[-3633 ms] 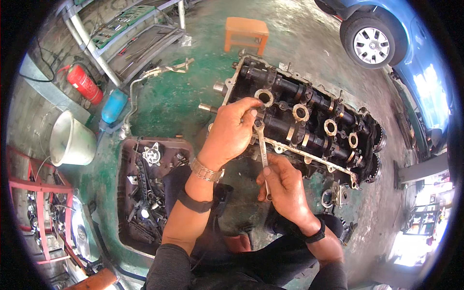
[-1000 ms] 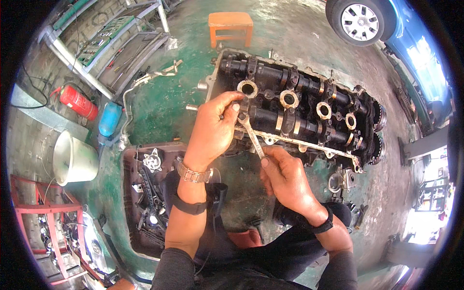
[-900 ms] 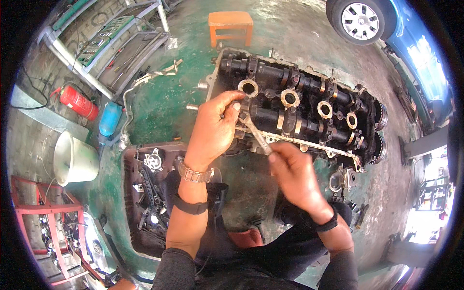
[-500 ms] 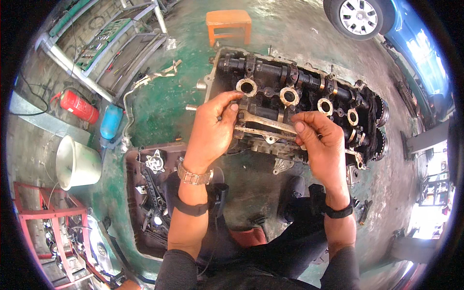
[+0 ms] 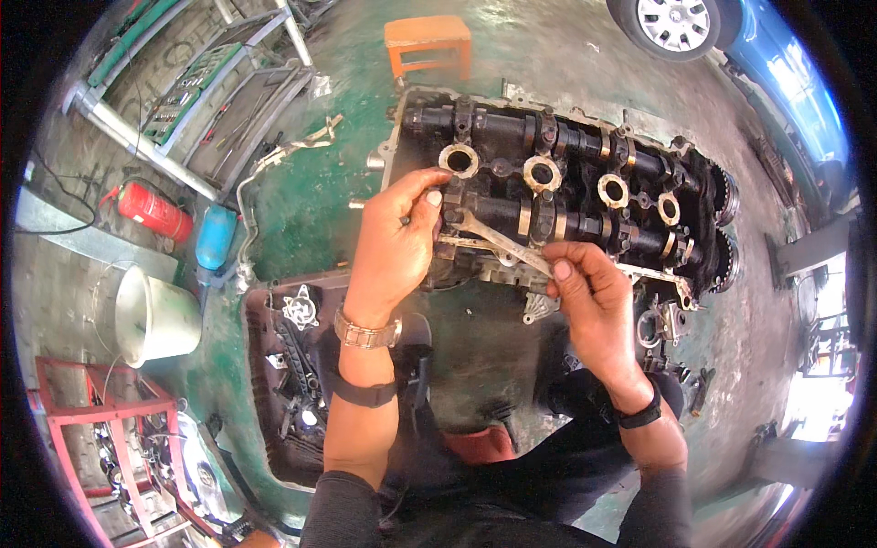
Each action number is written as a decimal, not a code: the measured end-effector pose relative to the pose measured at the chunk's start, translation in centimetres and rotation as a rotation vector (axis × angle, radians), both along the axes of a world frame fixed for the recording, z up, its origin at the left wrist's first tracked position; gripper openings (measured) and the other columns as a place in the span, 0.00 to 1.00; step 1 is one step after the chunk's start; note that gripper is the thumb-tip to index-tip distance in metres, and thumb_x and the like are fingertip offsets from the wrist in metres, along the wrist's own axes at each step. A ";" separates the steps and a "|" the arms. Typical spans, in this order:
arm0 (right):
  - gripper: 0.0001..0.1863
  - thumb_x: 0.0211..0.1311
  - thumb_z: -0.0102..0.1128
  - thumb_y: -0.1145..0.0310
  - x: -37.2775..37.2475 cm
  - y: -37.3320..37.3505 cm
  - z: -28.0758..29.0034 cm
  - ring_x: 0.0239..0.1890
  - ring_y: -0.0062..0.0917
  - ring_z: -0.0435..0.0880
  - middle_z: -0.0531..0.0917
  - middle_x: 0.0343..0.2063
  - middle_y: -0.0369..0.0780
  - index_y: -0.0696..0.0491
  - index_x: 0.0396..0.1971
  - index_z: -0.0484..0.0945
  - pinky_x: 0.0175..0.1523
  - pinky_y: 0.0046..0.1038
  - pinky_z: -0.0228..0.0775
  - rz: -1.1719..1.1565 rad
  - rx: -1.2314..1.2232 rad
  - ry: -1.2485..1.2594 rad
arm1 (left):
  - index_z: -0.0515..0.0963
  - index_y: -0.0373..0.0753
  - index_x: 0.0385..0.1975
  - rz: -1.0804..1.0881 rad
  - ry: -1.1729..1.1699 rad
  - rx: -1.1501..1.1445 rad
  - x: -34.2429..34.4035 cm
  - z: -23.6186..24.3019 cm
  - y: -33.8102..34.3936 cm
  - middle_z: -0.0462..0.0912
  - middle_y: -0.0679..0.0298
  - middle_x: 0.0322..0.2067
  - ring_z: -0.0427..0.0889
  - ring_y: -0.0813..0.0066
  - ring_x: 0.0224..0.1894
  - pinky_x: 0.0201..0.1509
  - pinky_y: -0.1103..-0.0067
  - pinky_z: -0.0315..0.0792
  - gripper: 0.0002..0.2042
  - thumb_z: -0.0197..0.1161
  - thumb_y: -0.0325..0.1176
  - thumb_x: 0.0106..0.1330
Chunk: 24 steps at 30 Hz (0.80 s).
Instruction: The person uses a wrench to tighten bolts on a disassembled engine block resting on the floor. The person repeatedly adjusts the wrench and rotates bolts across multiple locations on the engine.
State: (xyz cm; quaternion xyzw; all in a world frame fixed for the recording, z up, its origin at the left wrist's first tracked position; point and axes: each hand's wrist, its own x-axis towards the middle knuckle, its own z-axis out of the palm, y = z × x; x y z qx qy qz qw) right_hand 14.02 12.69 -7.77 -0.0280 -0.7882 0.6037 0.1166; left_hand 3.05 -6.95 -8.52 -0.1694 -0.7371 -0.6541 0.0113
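Note:
A dark engine cylinder head (image 5: 585, 173) with two camshafts and several round plug wells lies on the green floor in front of me. A flat silver wrench (image 5: 498, 239) sits with its head on a fastener at the cylinder head's near left corner. My right hand (image 5: 589, 297) grips the wrench's handle end. My left hand (image 5: 397, 242) rests against the cylinder head's left corner, fingers curled by the wrench head.
A tray of engine parts (image 5: 292, 365) lies at my lower left. A white bucket (image 5: 155, 315), a blue canister (image 5: 215, 236) and a red extinguisher (image 5: 151, 210) stand left. An orange stool (image 5: 427, 38) is behind the cylinder head, a car wheel (image 5: 676, 23) far right.
My right hand swung the wrench handle right and up, then back down, turning it about the fastener. My left hand stayed at the corner.

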 end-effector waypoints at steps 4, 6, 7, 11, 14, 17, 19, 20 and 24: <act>0.11 0.71 0.50 0.70 0.6 -1.3 -0.3 0.21 0.08 0.66 0.76 0.23 0.30 0.58 0.47 0.75 0.26 0.13 0.58 0.047 0.005 -0.047 | 0.77 0.32 0.45 0.007 -0.044 -0.006 0.1 0.1 0.0 0.71 0.71 0.24 0.67 0.86 0.25 0.29 0.84 0.65 0.09 0.53 0.27 0.70; 0.12 0.71 0.49 0.69 0.6 -1.1 0.0 0.19 0.08 0.66 0.76 0.22 0.31 0.58 0.48 0.75 0.24 0.12 0.58 0.089 -0.073 -0.150 | 0.77 0.32 0.45 0.006 -0.041 -0.016 0.0 0.2 -0.1 0.72 0.71 0.24 0.67 0.85 0.25 0.29 0.83 0.65 0.09 0.53 0.26 0.70; 0.12 0.71 0.48 0.69 0.6 -1.0 0.1 0.18 0.08 0.65 0.76 0.22 0.31 0.58 0.49 0.74 0.23 0.12 0.57 0.111 -0.111 -0.202 | 0.77 0.32 0.44 0.006 -0.048 -0.018 0.1 0.2 -0.1 0.72 0.71 0.24 0.67 0.85 0.25 0.29 0.83 0.65 0.09 0.53 0.26 0.70; 0.12 0.72 0.46 0.70 0.4 -0.3 0.7 0.15 0.08 0.64 0.77 0.21 0.32 0.58 0.49 0.74 0.19 0.12 0.56 0.135 -0.029 -0.189 | 0.77 0.32 0.44 0.010 -0.035 -0.036 0.0 0.3 0.0 0.73 0.71 0.24 0.67 0.85 0.25 0.29 0.83 0.65 0.09 0.54 0.25 0.69; 0.12 0.72 0.46 0.71 0.4 -0.5 1.0 0.14 0.08 0.64 0.77 0.21 0.32 0.58 0.49 0.74 0.19 0.12 0.56 0.152 -0.090 -0.205 | 0.77 0.32 0.44 0.012 -0.024 -0.044 0.0 0.4 0.0 0.72 0.71 0.24 0.67 0.85 0.25 0.29 0.84 0.65 0.09 0.54 0.25 0.69; 0.12 0.71 0.47 0.71 0.3 0.0 1.4 0.15 0.08 0.64 0.76 0.21 0.31 0.58 0.49 0.74 0.19 0.12 0.55 0.162 -0.055 -0.212 | 0.77 0.32 0.44 0.008 -0.027 -0.017 0.2 0.4 0.0 0.72 0.72 0.23 0.67 0.86 0.25 0.29 0.84 0.65 0.09 0.54 0.25 0.69; 0.12 0.71 0.47 0.70 0.2 0.3 1.5 0.15 0.08 0.64 0.75 0.21 0.31 0.58 0.49 0.74 0.19 0.12 0.55 0.149 -0.030 -0.243 | 0.77 0.32 0.44 0.002 -0.025 0.000 0.3 0.4 0.0 0.71 0.72 0.23 0.67 0.86 0.25 0.29 0.84 0.65 0.09 0.54 0.25 0.70; 0.12 0.71 0.47 0.70 0.2 0.4 1.4 0.15 0.08 0.64 0.75 0.21 0.31 0.58 0.49 0.74 0.19 0.12 0.55 0.150 -0.051 -0.258 | 0.77 0.32 0.44 0.004 -0.038 -0.002 0.3 0.3 0.0 0.71 0.72 0.23 0.66 0.86 0.25 0.29 0.84 0.65 0.09 0.54 0.26 0.70; 0.13 0.72 0.47 0.69 0.4 -0.4 0.9 0.15 0.08 0.64 0.75 0.21 0.31 0.58 0.49 0.74 0.19 0.11 0.55 0.173 -0.071 -0.242 | 0.77 0.34 0.46 0.015 -0.044 -0.006 0.0 0.0 0.0 0.71 0.73 0.20 0.66 0.87 0.21 0.25 0.86 0.62 0.09 0.54 0.27 0.70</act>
